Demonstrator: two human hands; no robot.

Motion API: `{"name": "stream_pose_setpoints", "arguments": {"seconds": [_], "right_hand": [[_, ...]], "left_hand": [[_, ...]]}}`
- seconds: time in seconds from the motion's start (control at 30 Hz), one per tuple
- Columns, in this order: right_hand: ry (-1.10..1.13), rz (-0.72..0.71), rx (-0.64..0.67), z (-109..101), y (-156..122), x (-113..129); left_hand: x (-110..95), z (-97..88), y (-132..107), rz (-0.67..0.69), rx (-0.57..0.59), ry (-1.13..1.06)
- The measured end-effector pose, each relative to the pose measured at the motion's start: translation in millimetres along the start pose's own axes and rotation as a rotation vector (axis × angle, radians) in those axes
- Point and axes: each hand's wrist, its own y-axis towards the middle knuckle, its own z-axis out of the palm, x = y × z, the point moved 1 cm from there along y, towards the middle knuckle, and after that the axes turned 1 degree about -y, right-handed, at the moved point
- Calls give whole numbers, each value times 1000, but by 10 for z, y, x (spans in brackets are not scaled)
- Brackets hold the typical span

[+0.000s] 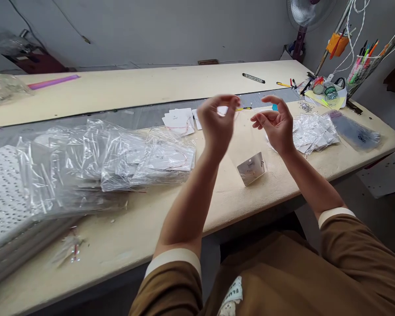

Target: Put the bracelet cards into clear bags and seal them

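My left hand (217, 125) is raised over the table, thumb and forefinger pinched together. A faint reddish thread-like line shows at its fingertips, too thin and blurred to name. To its right, my right hand (276, 125) hovers with curled fingers, the forefinger apart from the thumb; I see nothing held in it. Below and between both hands, a small printed card (252, 169) stands tilted on the table, with small marks or pieces on its face. White cards (179, 120) lie behind my left hand, one with a thin reddish string on it.
Clear plastic bags with cards (115, 156) are heaped at left, beside a studded white sheet (5, 188). Right of my hands lie small bagged cards (316, 131) and a stack of clear bags (357, 131). A marker (253, 78) and a pen cup (364, 68) are farther back.
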Motion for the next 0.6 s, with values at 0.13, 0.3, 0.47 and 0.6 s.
{"name": "stream_pose_setpoints", "arguments": {"seconds": [0.13,0.3,0.47,0.6], "right_hand": [[58,49,-107,-113,132,-382],[127,106,-220,-241,365,-869],[28,193,-152,-301,577,-1169],[-36,226,-125,-336,702,-1287]], "left_hand": [[825,-428,409,-173,-137,-157],[1447,-1211,612,-364,-179,-92],[1328,-1012,229,-543,-182,-215],[1277,-270,35,-743,208,-166]]}}
